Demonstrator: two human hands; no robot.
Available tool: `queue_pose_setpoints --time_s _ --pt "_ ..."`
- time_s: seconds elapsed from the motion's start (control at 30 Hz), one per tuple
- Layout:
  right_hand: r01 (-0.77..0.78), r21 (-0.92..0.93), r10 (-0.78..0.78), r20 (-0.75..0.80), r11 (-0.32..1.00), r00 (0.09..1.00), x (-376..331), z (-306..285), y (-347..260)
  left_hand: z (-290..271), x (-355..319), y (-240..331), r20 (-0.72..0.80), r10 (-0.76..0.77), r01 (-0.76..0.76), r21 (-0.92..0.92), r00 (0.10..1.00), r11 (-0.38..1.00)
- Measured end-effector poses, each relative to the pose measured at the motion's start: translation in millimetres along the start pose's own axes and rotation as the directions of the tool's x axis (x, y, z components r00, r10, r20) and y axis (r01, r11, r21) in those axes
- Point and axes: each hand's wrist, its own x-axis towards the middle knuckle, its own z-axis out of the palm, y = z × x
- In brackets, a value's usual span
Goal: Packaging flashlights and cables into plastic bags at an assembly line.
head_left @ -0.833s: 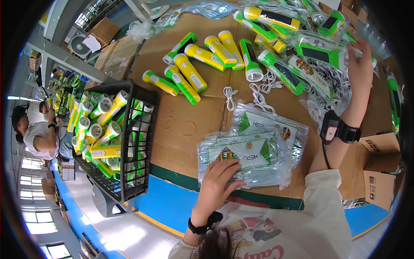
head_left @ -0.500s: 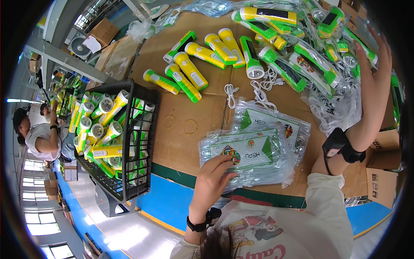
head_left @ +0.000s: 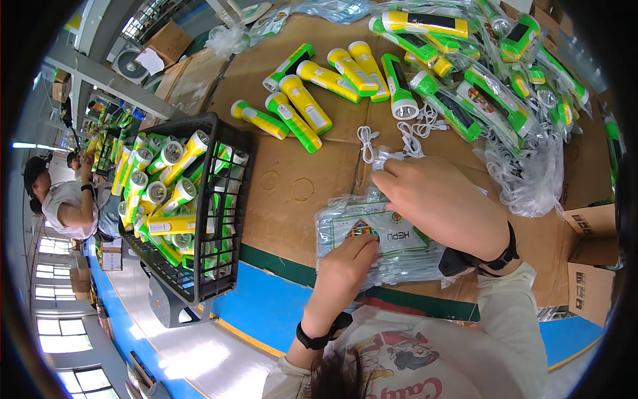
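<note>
Clear plastic bags with white-and-green printed cards (head_left: 405, 241) inside lie in a stack at the table's near edge. My left hand (head_left: 344, 269) is closed at the near left part of the top bag, fingers together on the plastic. Over the stack's far side reaches my right hand (head_left: 435, 203); its fingers are curled down at the bags, and what they hold, if anything, is hidden. Just beyond it are coiled white cables (head_left: 412, 136) and another small white cable (head_left: 367, 143). Several loose yellow-and-green flashlights (head_left: 304, 105) lie farther back on the cardboard-covered table.
A black crate (head_left: 214, 219) full of flashlights stands at the left. Bagged flashlights (head_left: 495, 100) are heaped at the far right, with a bundle of clear plastic (head_left: 525, 179) in front. An open cardboard box (head_left: 588, 292) sits at the right edge. Another person (head_left: 70, 206) works at far left.
My right hand has come from the bagged flashlights at the far right down to the stack of bags. My left hand stays on the stack, its fingers now closer together. The view has shifted slightly.
</note>
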Motion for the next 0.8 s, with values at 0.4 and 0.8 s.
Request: queue_pose_setpoints --time_s 0.4,0.8 --pt "0.21 0.231 -0.269 0.269 0.95 0.925 7.9 75.7 -5.8 -13.0 -23.4 -28.5 -0.123 -0.21 0.199 -0.095 0.97 0.975" --pt "0.184 0.181 -0.243 0.401 0.966 0.883 12.0 81.0 -4.9 -14.6 -28.1 -27.9 -0.12 -0.211 0.195 -0.134 0.97 0.972"
